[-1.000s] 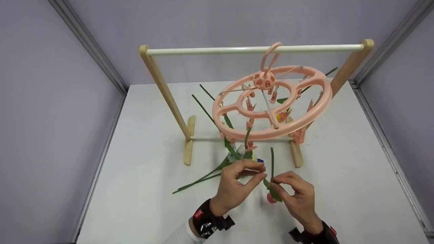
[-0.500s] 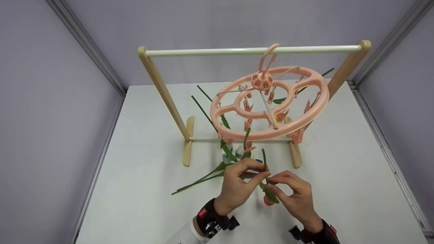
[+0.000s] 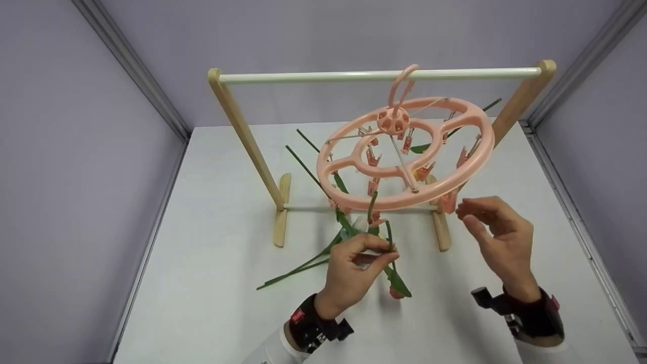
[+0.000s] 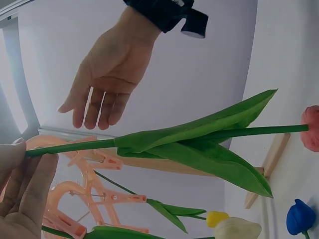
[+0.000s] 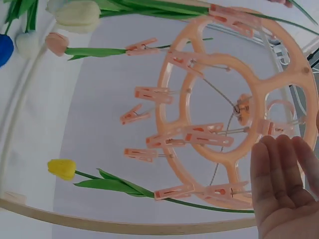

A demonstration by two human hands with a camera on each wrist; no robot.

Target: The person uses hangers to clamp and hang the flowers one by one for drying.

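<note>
My left hand (image 3: 389, 253) pinches the green stem (image 3: 388, 236) of a red tulip (image 3: 394, 292), whose head hangs low over the white table (image 3: 212, 283). In the left wrist view my fingers (image 4: 25, 184) hold the stem's end, with the leaves (image 4: 199, 144) and red head (image 4: 311, 127) stretching right. Open and holding nothing, my right hand (image 3: 465, 212) hovers beside the front right rim of the pink round peg hanger (image 3: 404, 199). In the right wrist view its straight fingers (image 5: 284, 174) lie just under the hanger (image 5: 169, 109).
The hanger hooks over the white rod (image 3: 323, 77) of a wooden rack (image 3: 247, 136). Clipped to its pegs hang a yellow tulip (image 5: 61, 168) and a pink tulip (image 5: 56, 43). More tulips, white (image 4: 238, 229) and blue (image 4: 300, 216), lie on the table below with long stems (image 3: 298, 268).
My right hand let go of the tulip stem and rose to the right, up to the hanger's rim. My left hand keeps the stem and lifted it slightly.
</note>
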